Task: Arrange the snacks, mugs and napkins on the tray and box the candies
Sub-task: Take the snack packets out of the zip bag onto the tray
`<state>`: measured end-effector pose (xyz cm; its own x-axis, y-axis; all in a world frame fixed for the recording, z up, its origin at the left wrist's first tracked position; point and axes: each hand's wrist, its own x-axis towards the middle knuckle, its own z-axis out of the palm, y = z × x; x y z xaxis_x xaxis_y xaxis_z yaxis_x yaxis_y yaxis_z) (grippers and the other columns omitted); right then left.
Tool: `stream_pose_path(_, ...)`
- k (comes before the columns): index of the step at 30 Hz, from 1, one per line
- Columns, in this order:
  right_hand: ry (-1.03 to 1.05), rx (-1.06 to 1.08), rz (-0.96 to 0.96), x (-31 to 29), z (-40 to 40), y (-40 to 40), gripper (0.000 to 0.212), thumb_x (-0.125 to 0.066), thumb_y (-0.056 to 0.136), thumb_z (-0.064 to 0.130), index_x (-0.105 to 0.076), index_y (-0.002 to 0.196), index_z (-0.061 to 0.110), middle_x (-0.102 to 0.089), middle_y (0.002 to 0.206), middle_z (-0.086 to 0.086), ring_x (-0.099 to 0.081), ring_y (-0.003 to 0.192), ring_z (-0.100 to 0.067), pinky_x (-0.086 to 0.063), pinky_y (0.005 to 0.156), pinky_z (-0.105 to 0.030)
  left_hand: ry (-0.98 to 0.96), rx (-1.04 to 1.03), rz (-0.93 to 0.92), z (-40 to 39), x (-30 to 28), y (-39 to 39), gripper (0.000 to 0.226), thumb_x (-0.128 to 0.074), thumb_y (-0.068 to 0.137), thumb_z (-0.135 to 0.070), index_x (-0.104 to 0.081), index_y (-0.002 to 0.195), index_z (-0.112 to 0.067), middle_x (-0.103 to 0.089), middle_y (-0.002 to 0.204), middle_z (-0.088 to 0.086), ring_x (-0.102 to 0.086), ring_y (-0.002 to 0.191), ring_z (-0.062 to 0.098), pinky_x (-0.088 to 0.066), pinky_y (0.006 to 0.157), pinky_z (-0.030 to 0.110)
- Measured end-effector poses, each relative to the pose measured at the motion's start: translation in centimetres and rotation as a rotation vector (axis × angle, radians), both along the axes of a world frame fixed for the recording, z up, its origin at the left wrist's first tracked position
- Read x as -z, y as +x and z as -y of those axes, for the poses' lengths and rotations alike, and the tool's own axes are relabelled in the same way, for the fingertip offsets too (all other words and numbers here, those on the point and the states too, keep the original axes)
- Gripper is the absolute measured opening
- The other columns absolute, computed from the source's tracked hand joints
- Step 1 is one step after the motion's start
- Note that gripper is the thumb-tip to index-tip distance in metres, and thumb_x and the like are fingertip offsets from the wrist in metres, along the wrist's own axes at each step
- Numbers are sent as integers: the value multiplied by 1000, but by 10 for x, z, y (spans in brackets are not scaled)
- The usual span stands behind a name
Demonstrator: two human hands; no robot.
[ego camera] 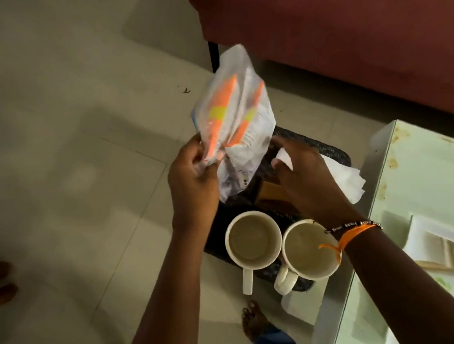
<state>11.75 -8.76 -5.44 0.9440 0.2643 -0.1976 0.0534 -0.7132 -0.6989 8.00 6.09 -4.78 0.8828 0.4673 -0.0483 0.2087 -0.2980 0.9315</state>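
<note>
White ceramic sits nearest: two mugs (253,240) (309,250) stand touching, just below both wrists, on the near end of the dark tray (332,153). Beyond them, under the right hand (300,178), lies a brown snack packet (273,193), and white napkins (345,180) spread to that hand's right, hanging past the tray's edge.

What could go wrong, as I judge it: the clear plastic bag (236,117) is held only by one lower corner, so it may swing or slip and spill its orange and yellow contents, or knock a mug; the overhanging napkins could slide to the floor (48,110).

The left hand (190,174) is the working grip, fingers curled tight and pinching the bag's corner, the bag rising above and beyond it. The right hand seems loosely spread, fingertips at the bag's lower side, a scrap of white by the thumb; whether it holds that I cannot tell.
</note>
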Motion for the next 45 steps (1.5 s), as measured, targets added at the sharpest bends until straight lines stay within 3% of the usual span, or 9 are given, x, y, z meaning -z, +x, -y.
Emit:
stream_pose_path(4, 575, 251, -213, -43, 20, -25, 37, -42, 94, 34, -52, 126, 19, -61, 125, -2, -58, 111, -13, -46, 99, -35, 538, 219, 52, 42, -36, -26, 35, -45, 80, -5, -61, 110, 0, -55, 134, 12, -48, 127, 31, -22, 107, 68)
stream_pose_path(9, 1126, 428, -536, -74, 90, -80, 50, -48, 84, 38, -55, 122, 7, -63, 123, -14, -62, 111, -28, -52, 95, -39, 912, 470, 172, 123, -67, -83, 34, -53, 79, -25, -65, 112, -25, -58, 132, -2, -44, 131, 27, -14, 105, 71)
stream_pose_path(15, 1049, 779, -576, -61, 213, -170, 23, -56, 82, 29, -63, 99, 16, -66, 86, -2, -61, 74, -14, -53, 53, -21, 1002, 678, 266, 232, -59, -166, 32, -47, 83, -20, -68, 106, -31, -59, 130, -10, -52, 125, 23, -24, 100, 72)
stream_pose_path(25, 985, 998, -574, -18, 329, -274, 27, -41, 96, 15, -58, 116, 10, -60, 93, -2, -55, 72, -17, -49, 61, -29, 1015, 912, 104, 349, -28, -267, 43, -73, 61, -12, -66, 102, -26, -58, 132, -2, -51, 125, 25, -20, 102, 65)
stream_pose_path(29, 1010, 990, -568, -4, 333, -269, 20, -39, 97, 16, -58, 103, 17, -58, 89, 3, -55, 74, -15, -50, 60, -30, 688, 1000, 2, 342, -17, -265, 53, -74, 63, -26, -55, 113, -27, -36, 148, 6, -23, 141, 27, -27, 108, 62)
stream_pose_path(32, 1025, 948, -563, 9, 333, -266, 25, -37, 98, 16, -60, 90, 23, -60, 87, 4, -54, 72, -13, -50, 58, -29, 204, 756, -134, 330, -23, -253, 54, -59, 74, -45, -45, 123, -28, -17, 145, -17, -18, 140, 13, -33, 107, 36)
stream_pose_path(36, 1048, 896, -601, 26, 340, -270, 28, -36, 98, 16, -61, 87, 24, -63, 87, 4, -58, 71, -11, -53, 51, -22, 106, 307, -359, 318, -6, -222, 36, -59, 86, -30, -53, 116, -11, -50, 122, 6, -50, 113, 23, -43, 93, 33)
stream_pose_path(40, 862, 861, -681, 34, 349, -274, 26, -40, 96, 9, -54, 118, 11, -62, 99, -3, -60, 84, -20, -51, 71, -33, -214, 407, -785, 315, 9, -216, 27, -59, 87, -18, -59, 111, -6, -60, 101, 8, -56, 86, 17, -43, 62, 19)
stream_pose_path(45, 583, 979, -315, 15, 365, -271, 32, -48, 90, 5, -45, 121, 5, -55, 119, -14, -52, 89, -15, -45, 83, -32, -282, 476, -701, 329, 2, -228, 24, -63, 82, -3, -62, 106, -7, -65, 79, 1, -57, 69, 10, -48, 56, 17)
